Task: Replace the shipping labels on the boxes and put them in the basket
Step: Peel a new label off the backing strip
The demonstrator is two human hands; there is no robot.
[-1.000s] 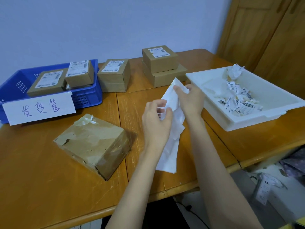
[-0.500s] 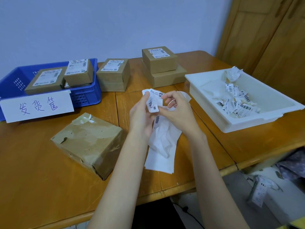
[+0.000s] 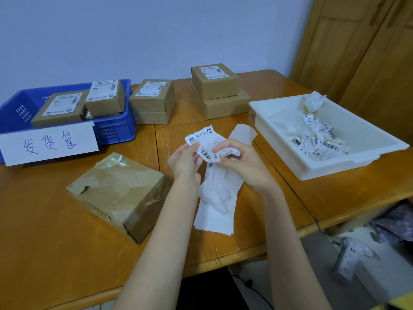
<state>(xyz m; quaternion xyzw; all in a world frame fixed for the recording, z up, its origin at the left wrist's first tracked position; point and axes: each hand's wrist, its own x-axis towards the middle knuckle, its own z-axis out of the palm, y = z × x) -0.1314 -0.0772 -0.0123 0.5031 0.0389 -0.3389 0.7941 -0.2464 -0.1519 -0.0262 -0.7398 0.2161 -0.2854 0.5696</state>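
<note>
- Wood, orange-brown and varnished, forms the table (image 3: 55, 242); a straight seam runs between its boards.
- White moulded plastic makes the shallow rectangular tray (image 3: 279, 113) on the right side, with a scatter of crumpled, barcoded label scraps (image 3: 319, 144) inside.
- Blue plastic with perforated walls makes the basket (image 3: 111, 130) at the back left; two brown cardboard boxes with white printed labels sit in it, the smaller one (image 3: 105, 97) propped on the flatter one (image 3: 60, 107). A white paper sign (image 3: 49, 143) with handwritten characters leans on its front.
- Brown and scuffed, the large flat box (image 3: 118, 195) lies near the left forearm, its top torn, with a shred of white paper at one corner.
- Behind, one labelled box stack (image 3: 152, 101) stands just beside the basket, and another cube-shaped labelled box (image 3: 214, 81) rests on a flatter carton.
- White backing sheets (image 3: 214, 209), wrinkled, lie under the hands.
- Left hand (image 3: 185, 162) pinches a creased shipping label (image 3: 204, 142) printed with codes; the right hand (image 3: 243, 164) curls its fingers round the label's crumpled other end, above the table's middle.
</note>
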